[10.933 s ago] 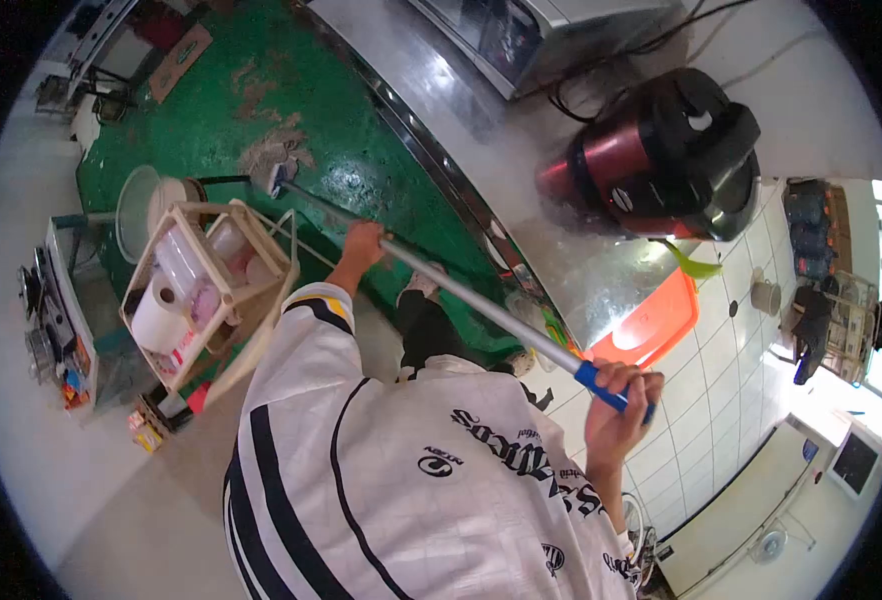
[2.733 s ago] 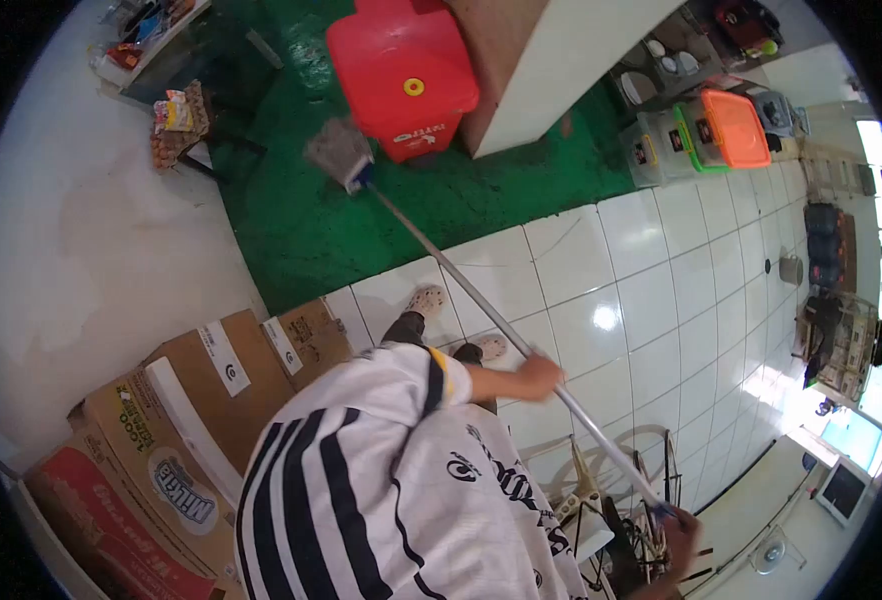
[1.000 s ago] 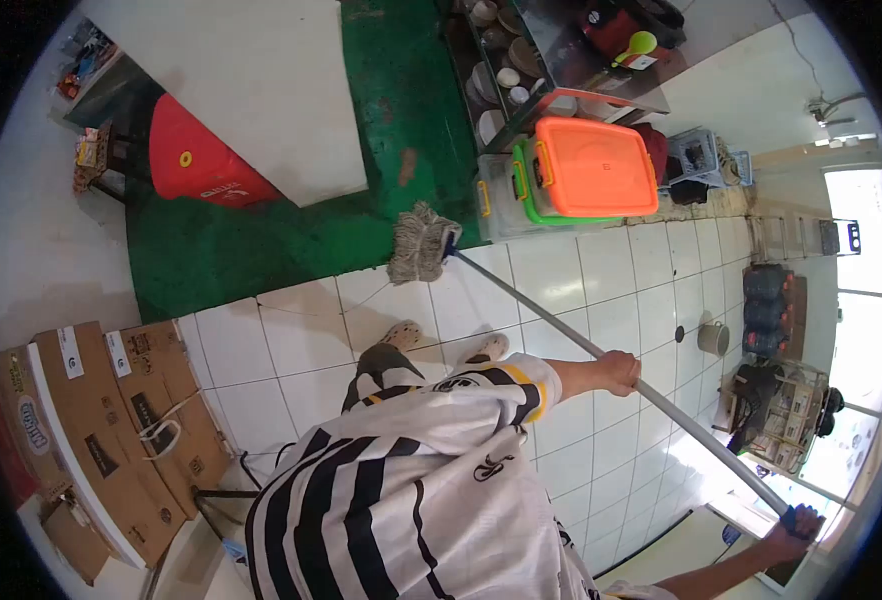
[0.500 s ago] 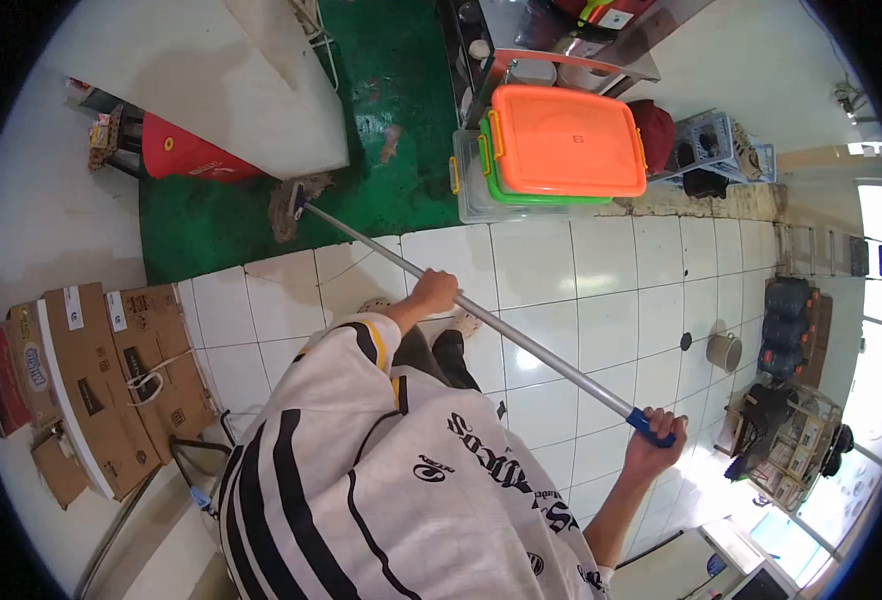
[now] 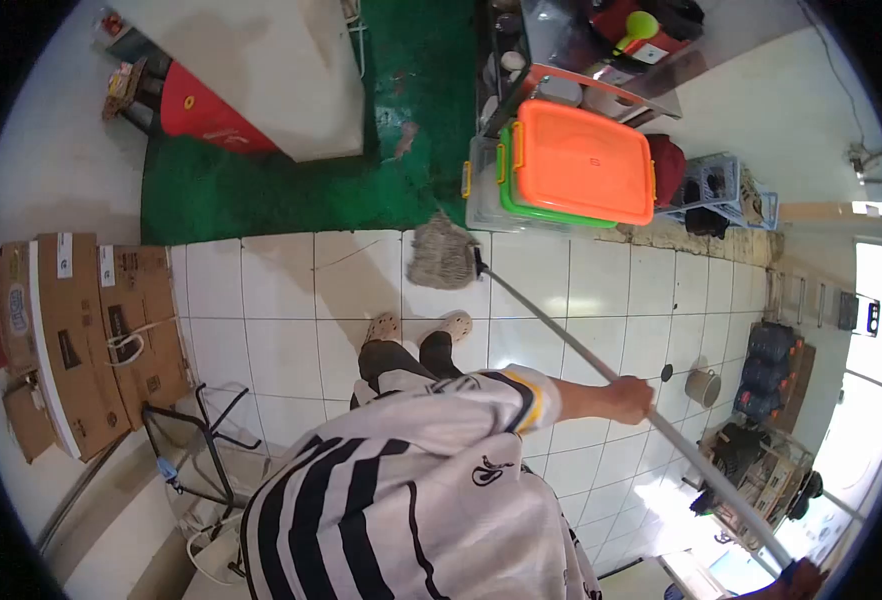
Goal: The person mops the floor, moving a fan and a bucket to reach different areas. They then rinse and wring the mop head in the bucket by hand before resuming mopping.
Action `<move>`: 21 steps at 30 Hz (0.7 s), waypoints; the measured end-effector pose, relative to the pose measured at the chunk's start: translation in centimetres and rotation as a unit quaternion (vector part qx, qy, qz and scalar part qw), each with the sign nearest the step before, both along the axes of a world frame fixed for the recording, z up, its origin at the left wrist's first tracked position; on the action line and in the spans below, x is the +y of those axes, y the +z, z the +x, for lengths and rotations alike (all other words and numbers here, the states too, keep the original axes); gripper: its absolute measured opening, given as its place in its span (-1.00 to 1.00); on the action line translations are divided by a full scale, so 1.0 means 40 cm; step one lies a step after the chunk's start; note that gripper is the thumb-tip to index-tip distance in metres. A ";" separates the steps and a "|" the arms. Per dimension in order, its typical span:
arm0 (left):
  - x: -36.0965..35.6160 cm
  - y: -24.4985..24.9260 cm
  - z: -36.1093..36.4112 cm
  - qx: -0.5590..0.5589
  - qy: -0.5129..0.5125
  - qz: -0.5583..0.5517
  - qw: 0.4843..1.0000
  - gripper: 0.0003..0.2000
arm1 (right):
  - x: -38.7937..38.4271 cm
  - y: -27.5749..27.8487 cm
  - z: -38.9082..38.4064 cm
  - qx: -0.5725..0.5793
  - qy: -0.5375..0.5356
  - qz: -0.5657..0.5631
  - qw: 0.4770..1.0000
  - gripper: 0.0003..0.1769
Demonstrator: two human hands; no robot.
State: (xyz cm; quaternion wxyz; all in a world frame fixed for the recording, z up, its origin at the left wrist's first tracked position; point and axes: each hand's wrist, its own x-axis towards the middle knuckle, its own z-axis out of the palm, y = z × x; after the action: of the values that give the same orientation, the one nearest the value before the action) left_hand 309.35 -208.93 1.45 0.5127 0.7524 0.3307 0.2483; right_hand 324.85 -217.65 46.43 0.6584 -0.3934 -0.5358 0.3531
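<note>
Left hand (image 5: 629,400) grips the pole (image 5: 716,479), right hand (image 5: 801,580) (dim, at the edge) clasps its end; mop head (image 5: 441,256) over white tiles (image 5: 286,350).

The floor (image 5: 531,345) is white tiles (image 5: 601,290) meeting a green part (image 5: 391,190) along a seam (image 5: 281,236). On the tiles rest 2 shoes (image 5: 385,328) and, well apart, a bucket (image 5: 703,387). The mop (image 5: 441,258) shows over tiles near the seam, contact unclear.
</note>
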 end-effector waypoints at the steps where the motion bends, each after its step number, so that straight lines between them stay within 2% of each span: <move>1: 0.015 0.040 -0.049 -0.041 0.039 -0.008 0.998 -0.81 | 0.046 0.008 0.034 0.046 0.083 0.008 0.995 -0.62; 2: 0.020 0.040 -0.066 -0.030 0.062 -0.006 0.998 -0.83 | 0.080 0.011 0.045 0.021 0.113 -0.013 0.993 -0.64; 5: 0.023 0.017 -0.172 0.040 0.096 -0.010 0.994 -0.84 | 0.177 0.012 0.206 0.071 0.204 -0.076 0.973 -0.64; 6: 0.019 0.006 -0.215 0.067 0.101 -0.015 0.993 -0.84 | 0.196 -0.037 0.060 0.047 -0.007 -0.064 0.997 -0.62; 8: -0.006 -0.063 -0.352 0.099 0.105 -0.003 0.989 -0.84 | 0.249 -0.151 -0.020 0.036 -0.039 -0.092 0.994 -0.60; 9: -0.030 -0.099 -0.435 0.116 0.147 -0.052 0.981 -0.86 | 0.286 -0.211 0.047 0.054 0.135 -0.135 0.980 -0.60; 10: -0.054 -0.145 -0.531 0.135 0.155 -0.053 0.977 -0.88 | 0.294 -0.299 -0.031 0.039 0.081 -0.121 0.989 -0.61; 12: -0.128 -0.344 -0.703 0.136 0.286 -0.061 0.946 -0.89 | 0.304 -0.510 -0.237 0.055 -0.053 -0.073 0.994 -0.64; 13: -0.170 -0.448 -0.823 0.192 0.231 -0.029 0.953 -0.88 | 0.265 -0.575 -0.411 0.066 0.063 -0.129 0.987 -0.66; 14: -0.236 -0.498 -0.951 0.238 0.319 -0.054 0.916 -0.87 | 0.250 -0.657 -0.505 0.169 0.062 -0.185 0.966 -0.68; 15: -0.302 -0.532 -1.106 0.295 0.300 -0.024 0.907 -0.89 | 0.208 -0.719 -0.637 0.182 0.147 -0.225 0.946 -0.68; 16: -0.388 -0.623 -1.237 0.328 0.366 0.028 0.871 -0.90 | 0.146 -0.783 -0.802 0.142 0.001 -0.258 0.956 -0.68; 17: -0.457 -0.575 -1.384 0.357 0.363 -0.029 0.860 -0.91 | 0.123 -0.897 -0.823 0.162 0.269 -0.235 0.920 -0.72; 18: -0.539 -0.591 -1.507 0.333 0.424 -0.022 0.842 -0.92 | 0.033 -0.919 -0.986 0.143 0.146 -0.298 0.932 -0.73; 19: -0.611 -0.620 -1.598 0.439 0.454 -0.110 0.768 -0.89 | -0.037 -0.923 -1.101 0.058 0.195 -0.312 0.928 -0.74; 20: -0.706 -0.692 -1.680 0.460 0.477 -0.090 0.744 -0.82 | -0.102 -0.946 -1.171 0.075 0.272 -0.309 0.908 -0.73; 21: -0.729 -0.552 -1.689 0.534 0.442 -0.164 0.702 -0.74 | -0.133 -0.967 -1.207 0.092 0.349 -0.302 0.882 -0.71</move>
State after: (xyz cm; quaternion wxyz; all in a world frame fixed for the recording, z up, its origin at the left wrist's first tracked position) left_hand 241.79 -238.08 -20.64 0.1972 0.4300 0.8793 -0.0547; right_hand 276.56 -222.95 7.74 0.3883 -0.3264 -0.4432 0.7391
